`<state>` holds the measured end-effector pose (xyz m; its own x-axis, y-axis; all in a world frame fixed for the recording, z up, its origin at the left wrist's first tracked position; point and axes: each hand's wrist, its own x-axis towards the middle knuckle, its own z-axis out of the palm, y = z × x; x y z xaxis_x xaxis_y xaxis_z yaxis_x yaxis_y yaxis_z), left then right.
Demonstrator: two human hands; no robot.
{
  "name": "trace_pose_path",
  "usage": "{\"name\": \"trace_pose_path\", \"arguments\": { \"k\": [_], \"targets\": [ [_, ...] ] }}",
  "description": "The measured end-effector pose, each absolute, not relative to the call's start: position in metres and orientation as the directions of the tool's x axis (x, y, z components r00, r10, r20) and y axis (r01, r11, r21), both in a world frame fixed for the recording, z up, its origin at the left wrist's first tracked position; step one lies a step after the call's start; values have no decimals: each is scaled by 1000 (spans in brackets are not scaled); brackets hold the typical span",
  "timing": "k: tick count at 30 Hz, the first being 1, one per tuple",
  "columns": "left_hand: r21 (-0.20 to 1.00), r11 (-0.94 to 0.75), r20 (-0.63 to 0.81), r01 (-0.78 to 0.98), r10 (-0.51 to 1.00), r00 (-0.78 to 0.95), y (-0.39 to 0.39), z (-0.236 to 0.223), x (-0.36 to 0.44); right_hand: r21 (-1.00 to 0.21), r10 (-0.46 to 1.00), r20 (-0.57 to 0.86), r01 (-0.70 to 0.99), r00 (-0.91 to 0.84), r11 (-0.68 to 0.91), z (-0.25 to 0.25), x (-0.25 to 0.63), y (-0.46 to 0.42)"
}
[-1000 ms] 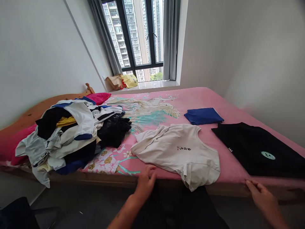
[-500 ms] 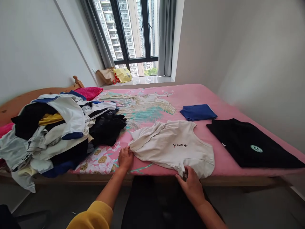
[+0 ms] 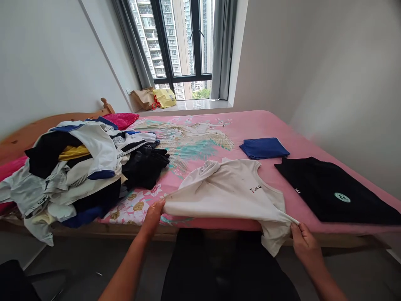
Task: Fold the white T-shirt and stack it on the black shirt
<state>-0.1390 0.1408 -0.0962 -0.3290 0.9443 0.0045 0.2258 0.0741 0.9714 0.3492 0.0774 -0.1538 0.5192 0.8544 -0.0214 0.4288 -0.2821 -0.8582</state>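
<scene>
A white T-shirt [image 3: 225, 192] with small dark lettering lies near the front edge of the pink bed [image 3: 266, 123], its near edge lifted and stretched. My left hand [image 3: 153, 213] pinches the shirt's left corner. My right hand [image 3: 302, 240] pinches the right corner, with a sleeve hanging below the bed edge. Both hands are closed on the cloth.
A heap of mixed clothes [image 3: 78, 167] fills the bed's left side. A folded blue garment [image 3: 263, 147] and a flat black T-shirt [image 3: 332, 190] lie to the right. Bags [image 3: 155, 98] sit on the window sill. A wooden headboard [image 3: 37, 129] runs along the left.
Both hands moved apart along the white shirt's near edge, gripped its corners and lifted and stretched it toward me. The shirt was lying flat before.
</scene>
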Motion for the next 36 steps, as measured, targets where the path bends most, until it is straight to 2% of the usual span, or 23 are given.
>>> {"name": "trace_pose_path", "arguments": {
  "k": [3, 9, 13, 17, 20, 22, 25, 27, 29, 31, 33, 36],
  "targets": [
    [963, 131, -68, 237, 964, -257, 111, -111, -130, -846, 843, -43, 429, 536, -316, -158, 346, 67],
    [924, 199, -91, 328, 944, -317, 74, -131, -131, -840, 875, 1, 475, 484, -262, -160, 340, 48],
    [905, 214, -106, 367, 950, -292, 69, -132, -128, -820, 852, 32, 500, 523, -277, -163, 349, 43],
    [875, 168, -109, 455, 982, -153, 56, -135, -115, -800, 822, 32, 508, 569, -321, -170, 367, 40],
    [769, 55, -73, 637, 997, 3, 37, -139, -104, -784, 807, 1, 502, 590, -366, -177, 381, 37],
    [725, -7, -59, 689, 996, 72, 26, -144, -98, -771, 807, -19, 505, 590, -387, -181, 388, 37],
    [750, 32, -42, 661, 999, -1, 14, -155, -92, -756, 785, 40, 533, 618, -380, -180, 392, 43],
    [786, 130, -66, 605, 990, -128, 12, -164, -90, -763, 739, 141, 548, 659, -343, -173, 388, 49],
    [833, 227, -128, 504, 966, -223, 15, -174, -89, -774, 719, 175, 545, 673, -322, -160, 374, 55],
    [883, 302, -219, 359, 942, -254, 22, -183, -88, -795, 777, 93, 517, 622, -318, -144, 348, 58],
    [901, 359, -303, 243, 922, -242, 32, -188, -88, -838, 878, -49, 459, 476, -296, -133, 310, 57],
    [885, 419, -370, 205, 898, -238, 43, -187, -86, -892, 973, -229, 393, 35, -224, -129, 238, 45]
  ]
}}
